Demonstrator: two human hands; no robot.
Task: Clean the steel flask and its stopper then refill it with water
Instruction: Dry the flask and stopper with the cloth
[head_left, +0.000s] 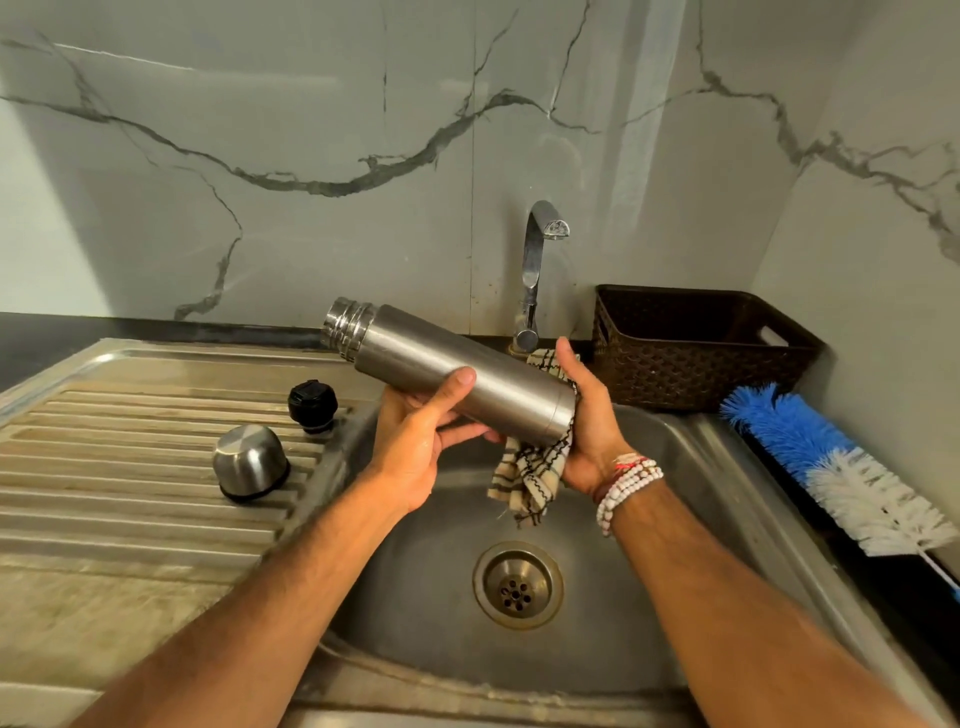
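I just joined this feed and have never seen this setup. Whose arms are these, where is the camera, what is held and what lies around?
No machine here: a person's two bare hands, filmed by one head-worn camera looking down at a sink. The left hand grips the steel flask, uncapped and tilted; the right hand holds a checked cloth against its base. On the drainboard stand the black stopper and the steel cup. A tap, brown basket and bottle brush are nearby.
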